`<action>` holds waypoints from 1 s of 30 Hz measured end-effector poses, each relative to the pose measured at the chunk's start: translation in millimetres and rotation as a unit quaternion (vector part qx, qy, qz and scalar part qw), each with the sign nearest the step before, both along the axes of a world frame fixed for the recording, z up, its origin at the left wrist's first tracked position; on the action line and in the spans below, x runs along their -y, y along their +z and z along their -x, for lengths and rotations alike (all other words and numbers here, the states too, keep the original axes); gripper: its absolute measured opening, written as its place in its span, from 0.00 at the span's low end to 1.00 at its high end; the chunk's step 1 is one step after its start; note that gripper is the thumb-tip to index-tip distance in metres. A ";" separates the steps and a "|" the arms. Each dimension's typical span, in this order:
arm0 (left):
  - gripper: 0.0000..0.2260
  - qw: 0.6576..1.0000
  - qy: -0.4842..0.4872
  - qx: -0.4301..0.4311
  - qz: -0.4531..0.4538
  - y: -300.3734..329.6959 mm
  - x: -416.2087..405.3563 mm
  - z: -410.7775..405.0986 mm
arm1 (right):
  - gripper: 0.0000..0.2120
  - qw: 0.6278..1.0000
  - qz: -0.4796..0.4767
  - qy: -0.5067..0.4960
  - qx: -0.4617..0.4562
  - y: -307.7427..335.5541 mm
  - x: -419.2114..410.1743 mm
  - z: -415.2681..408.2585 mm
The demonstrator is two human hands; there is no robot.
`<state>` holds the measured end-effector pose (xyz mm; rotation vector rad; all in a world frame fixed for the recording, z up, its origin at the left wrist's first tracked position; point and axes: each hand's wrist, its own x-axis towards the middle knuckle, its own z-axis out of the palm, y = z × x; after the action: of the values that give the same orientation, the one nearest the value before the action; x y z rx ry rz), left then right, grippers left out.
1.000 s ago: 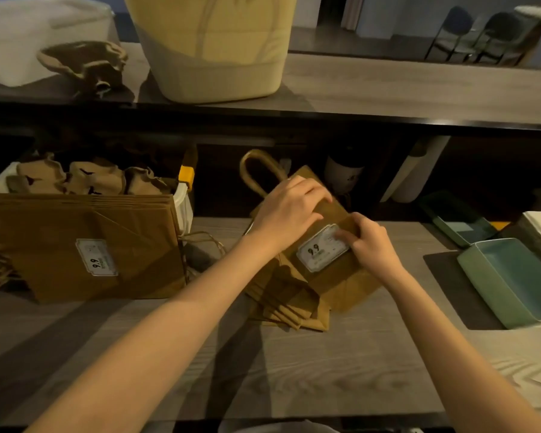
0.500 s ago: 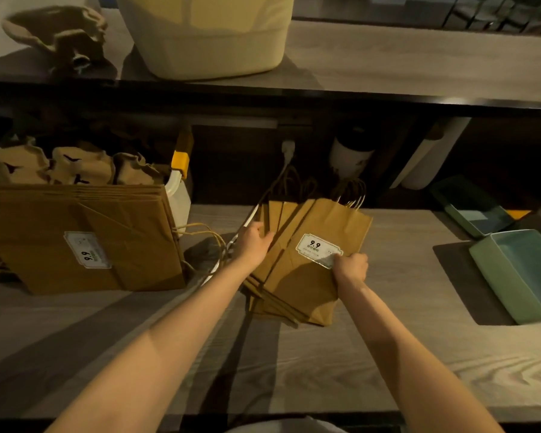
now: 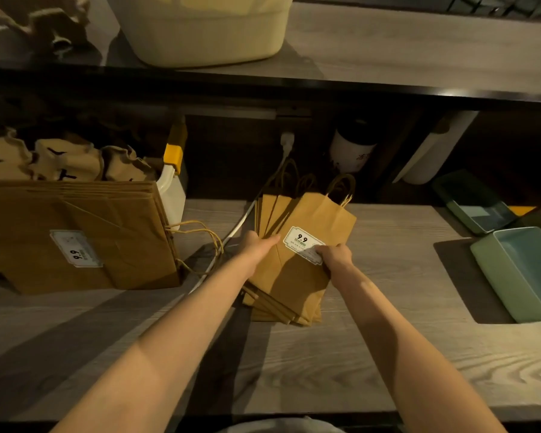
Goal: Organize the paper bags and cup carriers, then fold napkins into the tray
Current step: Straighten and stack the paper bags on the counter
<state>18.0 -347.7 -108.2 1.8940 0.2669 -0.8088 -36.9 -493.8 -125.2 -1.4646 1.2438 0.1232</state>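
- Both hands are on a fanned bundle of small paper bags (image 3: pixel 297 260) at the centre of the tabletop (image 3: pixel 372 354), handles pointing toward 12 o'clock.
- The left hand (image 3: pixel 256 246) grips the bundle's left edge, thumb lying across the front bag; the right hand (image 3: pixel 334 256) pinches the right edge, just over the corner of the white "9.9" label (image 3: pixel 300 240).
- The bags are not squared: their top corners splay out toward 11 o'clock and the bottom edges step apart. In my judgement the sorting of these bags is under way and not finished.
- At 9 o'clock a stack of larger paper bags (image 3: pixel 75 235) stands on its side with edges fairly even, so that part looks mostly settled.
- Behind it, at 10 o'clock, cup carriers (image 3: pixel 63 157) sit bunched in a white bin (image 3: pixel 172 195); one more cup carrier (image 3: pixel 44 20) lies apart on the upper shelf (image 3: pixel 403 54) at 11 o'clock and likely needs to join them.
- The napkin step looks unstarted: the green tray (image 3: pixel 519 276) at 3 o'clock shows nothing inside. A pale stack at the far right edge may be napkins; I cannot tell.
- The tabletop is grey wood grain, with a dark mat (image 3: pixel 463 276) under the tray and a white cable (image 3: pixel 231 232) running back to a plug.
- A second green tray (image 3: pixel 472 201) sits at 2 o'clock, a dark-lidded cup (image 3: pixel 352 148) at 12 o'clock in the shadowed recess.
- A pale tub (image 3: pixel 200 29) stands on the upper shelf; the light is dim and warm.
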 end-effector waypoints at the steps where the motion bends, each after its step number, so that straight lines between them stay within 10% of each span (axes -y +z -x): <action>1: 0.30 1.000 -0.009 0.014 -0.008 0.5 2.2 2.6 | 0.21 1.000 -0.015 -0.005 0.018 -2.9 0.4 4.3; 17: 0.21 0.952 -0.176 0.236 0.084 48.2 -0.2 48.3 | 0.22 0.934 -0.031 -0.101 0.341 36.8 -11.9 83.3; 30: 0.30 0.946 -0.152 0.278 0.067 60.3 -32.5 42.4 | 0.27 0.911 0.165 0.125 0.356 64.0 -35.4 60.9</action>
<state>-24.3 -315.2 -48.0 1.9714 -0.4273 -0.4422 -97.9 -458.4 -61.3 -1.7356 0.4870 -0.4418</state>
